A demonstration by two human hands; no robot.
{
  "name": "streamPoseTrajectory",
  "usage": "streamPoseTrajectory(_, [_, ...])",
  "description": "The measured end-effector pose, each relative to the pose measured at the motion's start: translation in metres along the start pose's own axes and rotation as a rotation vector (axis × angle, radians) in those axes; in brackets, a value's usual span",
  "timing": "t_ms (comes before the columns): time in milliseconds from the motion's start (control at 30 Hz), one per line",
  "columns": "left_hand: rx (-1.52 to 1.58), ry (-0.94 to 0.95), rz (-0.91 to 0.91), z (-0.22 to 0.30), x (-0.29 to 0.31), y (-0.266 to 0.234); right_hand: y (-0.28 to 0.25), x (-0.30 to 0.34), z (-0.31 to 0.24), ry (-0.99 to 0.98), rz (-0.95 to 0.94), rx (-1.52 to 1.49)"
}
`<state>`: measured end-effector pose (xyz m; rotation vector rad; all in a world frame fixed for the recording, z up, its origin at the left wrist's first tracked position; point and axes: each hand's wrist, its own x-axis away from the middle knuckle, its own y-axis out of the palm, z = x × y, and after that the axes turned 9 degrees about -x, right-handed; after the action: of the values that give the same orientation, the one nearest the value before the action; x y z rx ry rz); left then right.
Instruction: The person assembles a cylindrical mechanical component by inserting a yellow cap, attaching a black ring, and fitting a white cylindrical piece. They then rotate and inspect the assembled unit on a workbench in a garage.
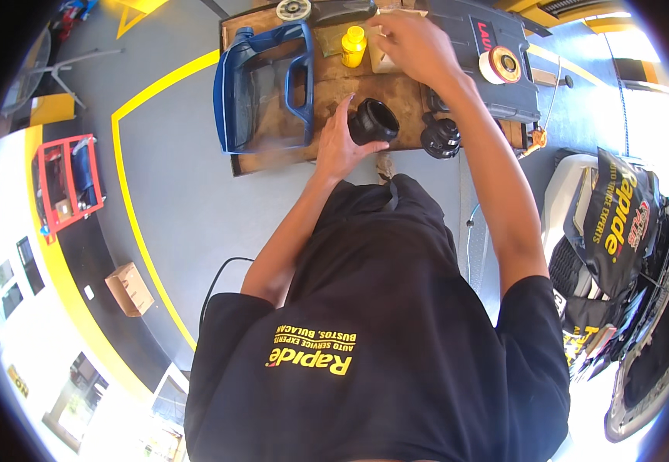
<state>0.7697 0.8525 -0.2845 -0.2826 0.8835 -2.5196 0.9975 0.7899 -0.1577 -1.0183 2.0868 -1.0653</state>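
My left hand [341,148] curves round a black, hollow, cup-shaped part [374,122], its thumb along the near side. The part's round mouth is tilted toward the right. Across the far side of the table, my right hand [415,48] reaches over a small light-coloured box [381,61], fingers bent downward. What its fingertips touch is hidden. A yellow bottle [354,48] stands just left of that box. Close to my right forearm sits a black ribbed rubber boot [440,137].
A blue, clear-sided jug-shaped container [264,88] occupies the table's left side. On the right lies a dark hard case [473,31] with a round tape roll [499,66] on it. A pale wheel-like disc [294,8] is at the far edge of the wooden tabletop [408,98].
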Motion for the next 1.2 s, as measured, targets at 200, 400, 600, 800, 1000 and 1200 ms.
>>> streamPoseTrajectory(200, [-0.056, -0.105, -0.079, -0.012, -0.018, 0.017, 0.034, -0.047, 0.021, -0.166, -0.145, 0.171])
streamPoseTrajectory(400, [0.012, 0.004, 0.296, -0.001, -0.089, 0.004, 0.02, -0.07, 0.013, -0.158, -0.367, 0.398])
streamPoseTrajectory(600, [-0.286, 0.067, 0.486, -0.003, -0.145, 0.005, 0.023, -0.063, 0.026, -0.389, -0.305, 0.246])
streamPoseTrajectory(800, [-0.272, 0.038, 0.403, -0.01, -0.144, 0.004, 0.024, -0.064, 0.029, -0.391, -0.366, 0.307])
streamPoseTrajectory(1000, [-0.21, 0.08, 0.497, -0.012, -0.149, 0.01, 0.042, -0.081, 0.024, 0.096, -0.427, 0.554])
streamPoseTrajectory(1200, [-0.246, 0.127, 0.481, -0.016, -0.15, 0.007, 0.017, -0.069, -0.007, -0.186, -0.392, 0.66])
